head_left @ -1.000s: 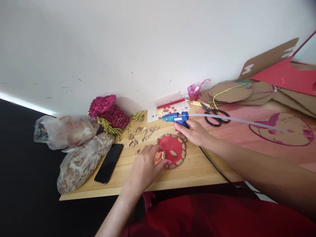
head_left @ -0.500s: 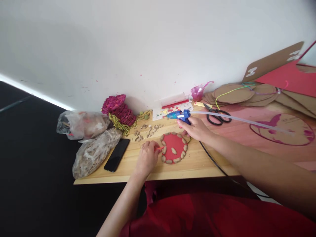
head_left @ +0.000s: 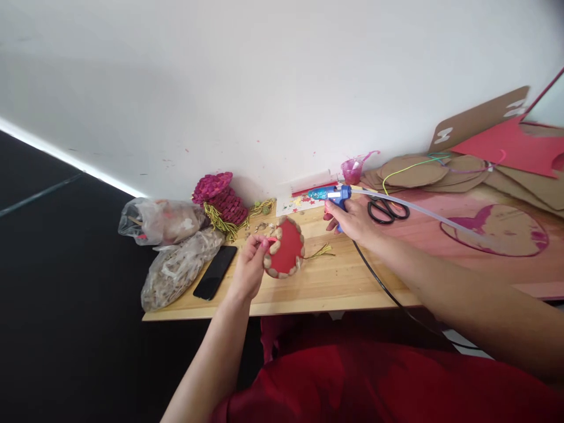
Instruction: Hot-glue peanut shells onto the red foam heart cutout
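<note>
Phone [head_left: 215, 272] beside left hand [head_left: 252, 260], pinching red disc [head_left: 288, 249]; right hand [head_left: 348, 217] gripping glue gun [head_left: 335, 194]; scissors [head_left: 388, 210] behind

The pale wooden table [head_left: 326, 288] (tinted pink towards the right) bears two clear plastic bags [head_left: 176, 264] at its left end, with a black phone [head_left: 215, 273] just beside the nearer one. Against the wall stands a purple stack [head_left: 220, 197] with yellow-green strands; small tan pieces [head_left: 263, 225] lie near it. Further right are a white sheet [head_left: 286, 204] scattered with stars, a purple-stained cup [head_left: 352, 171], black-handled scissors [head_left: 386, 207], overlapping cardboard discs [head_left: 414, 172] and a purple-edged oval [head_left: 511, 232].
</note>
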### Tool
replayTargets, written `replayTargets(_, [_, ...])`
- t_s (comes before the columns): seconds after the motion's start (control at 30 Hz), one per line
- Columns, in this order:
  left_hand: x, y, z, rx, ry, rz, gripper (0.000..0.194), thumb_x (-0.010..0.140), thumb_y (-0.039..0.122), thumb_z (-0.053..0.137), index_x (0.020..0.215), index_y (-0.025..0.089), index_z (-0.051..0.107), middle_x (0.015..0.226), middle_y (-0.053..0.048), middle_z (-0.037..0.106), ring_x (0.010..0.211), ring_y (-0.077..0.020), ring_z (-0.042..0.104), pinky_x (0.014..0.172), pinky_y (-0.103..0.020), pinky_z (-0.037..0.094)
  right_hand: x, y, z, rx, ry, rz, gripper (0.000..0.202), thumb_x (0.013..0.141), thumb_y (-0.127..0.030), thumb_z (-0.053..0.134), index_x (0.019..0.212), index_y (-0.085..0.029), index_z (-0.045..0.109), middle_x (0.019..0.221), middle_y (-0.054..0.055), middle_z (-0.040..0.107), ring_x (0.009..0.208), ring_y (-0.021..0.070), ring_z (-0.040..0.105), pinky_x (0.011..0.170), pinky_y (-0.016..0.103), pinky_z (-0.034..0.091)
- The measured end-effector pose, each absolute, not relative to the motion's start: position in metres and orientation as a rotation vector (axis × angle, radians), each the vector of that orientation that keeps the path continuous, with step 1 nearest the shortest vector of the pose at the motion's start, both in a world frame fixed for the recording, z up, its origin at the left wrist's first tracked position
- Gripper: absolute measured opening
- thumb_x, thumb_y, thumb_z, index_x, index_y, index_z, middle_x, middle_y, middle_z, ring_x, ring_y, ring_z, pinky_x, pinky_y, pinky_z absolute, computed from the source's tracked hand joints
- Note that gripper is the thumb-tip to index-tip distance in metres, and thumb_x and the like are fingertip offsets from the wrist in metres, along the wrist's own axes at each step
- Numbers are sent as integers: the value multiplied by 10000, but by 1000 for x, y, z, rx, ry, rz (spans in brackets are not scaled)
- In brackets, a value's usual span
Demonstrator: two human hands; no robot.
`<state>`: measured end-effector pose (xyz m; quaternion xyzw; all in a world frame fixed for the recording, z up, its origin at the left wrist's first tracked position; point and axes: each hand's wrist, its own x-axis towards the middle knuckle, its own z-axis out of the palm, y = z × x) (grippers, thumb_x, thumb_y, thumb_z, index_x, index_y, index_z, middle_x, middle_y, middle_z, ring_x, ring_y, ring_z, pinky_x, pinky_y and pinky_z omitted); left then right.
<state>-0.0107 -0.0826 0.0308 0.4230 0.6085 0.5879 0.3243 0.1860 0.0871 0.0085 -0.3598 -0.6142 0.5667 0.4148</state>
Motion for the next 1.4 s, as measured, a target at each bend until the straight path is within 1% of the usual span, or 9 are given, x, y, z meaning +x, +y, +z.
replayTargets(0.13, [-15, -62, 36, 941, 1470, 1666, 382, 770, 463, 750, 866, 197, 492, 878, 10, 666, 639, -76, 586, 591, -201, 495, 186, 87, 9, -914, -1512, 1453, 414, 855, -572, 646, 845, -162, 587, 773, 49, 686, 486, 105, 656, 375, 181, 452])
replayTargets(0.3, [-22, -34, 43, 959, 1451, 1729, 341, 798, 435, 736, 848, 207, 488, 850, 28, 649, 603, -66, 559, 568, -192, 493, 184, 91, 3, -903, -1497, 1479, 415, 832, -579, 668, 843, -169, 606, 767, 51, 696, 483, 113, 656, 380, 193, 462])
replayTargets(0.5, [-24, -44, 74, 1021, 1213, 1367, 292, 740, 347, 784, 862, 181, 576, 743, 13, 592, 586, -84, 539, 549, -196, 459, 188, 102, 7, -877, -1386, 1472, 388, 855, -569, 644, 837, -189, 570, 724, 25, 667, 478, 123, 652, 364, 203, 433])
replayTargets(0.67, [-19, -54, 90, 1055, 1186, 1281, 308, 692, 355, 800, 845, 191, 588, 710, -1, 571, 544, -99, 513, 520, -225, 433, 192, 107, 16, -887, -1305, 1478, 351, 886, -532, 621, 800, -198, 558, 714, 31, 667, 469, 114, 630, 370, 206, 423])
replayTargets(0.87, [-6, -25, 51, 1260, 1124, 794, 336, 787, 431, 751, 870, 174, 552, 669, 27, 531, 527, -68, 421, 481, -185, 297, 189, 104, 10, -914, -1351, 1488, 370, 847, -538, 678, 815, -182, 582, 701, 32, 667, 465, 130, 650, 357, 207, 432])
replayTargets(1.0, [-8, 4, 25, 1354, 1054, 622, 386, 812, 496, 710, 866, 174, 504, 699, 25, 545, 541, -72, 444, 514, -200, 338, 188, 104, 8, -919, -1360, 1484, 429, 813, -596, 688, 840, -184, 572, 695, 13, 653, 450, 116, 639, 340, 191, 422])
replayTargets(1.1, [-13, 21, 21, 1479, 1151, 590, 260, 875, 400, 630, 873, 177, 497, 684, 30, 548, 523, -76, 479, 509, -199, 359, 188, 104, 8, -907, -1373, 1491, 478, 784, -647, 684, 813, -184, 566, 686, 10, 641, 438, 111, 626, 334, 195, 423])
replayTargets(1.27, [-18, 41, 22, 1715, 1474, 592, 32, 874, 147, 546, 847, 161, 558, 758, -29, 648, 662, -131, 601, 650, -264, 483, 186, 106, 5, -903, -1400, 1488, 519, 732, -690, 702, 788, -190, 571, 674, 11, 638, 456, 117, 627, 341, 202, 426])
replayTargets(1.4, [-20, 36, 24, 1837, 1786, 757, 183, 848, 69, 565, 995, 159, 623, 1126, -122, 664, 1105, -241, 587, 974, -425, 441, 185, 107, 0, -926, -1418, 1455, 524, 732, -705, 688, 790, -196, 584, 660, 15, 644, 494, 128, 636, 371, 206, 442])
